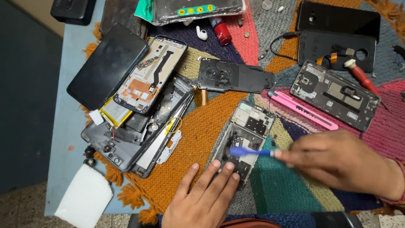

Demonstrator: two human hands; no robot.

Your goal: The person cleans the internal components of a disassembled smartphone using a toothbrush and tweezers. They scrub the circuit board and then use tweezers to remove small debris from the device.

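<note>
An opened phone frame (pixel 249 126) with bare circuit parts lies on a many-coloured woven mat (pixel 202 135). My left hand (pixel 204 194) rests flat, its fingertips pressing the near end of that frame. My right hand (pixel 337 162) grips a blue brush (pixel 249 152) by its handle. The brush head lies on the inside of the frame, just above my left fingertips. The brush is blurred.
A pile of phone screens and frames (pixel 135 97) lies at the left. A black inner cover (pixel 236 77), a pink utility knife (pixel 303 110), another open phone (pixel 335 95), a red-handled screwdriver (pixel 363 78) and black back covers (pixel 337 36) lie beyond. A white pad (pixel 84 196) sits near left.
</note>
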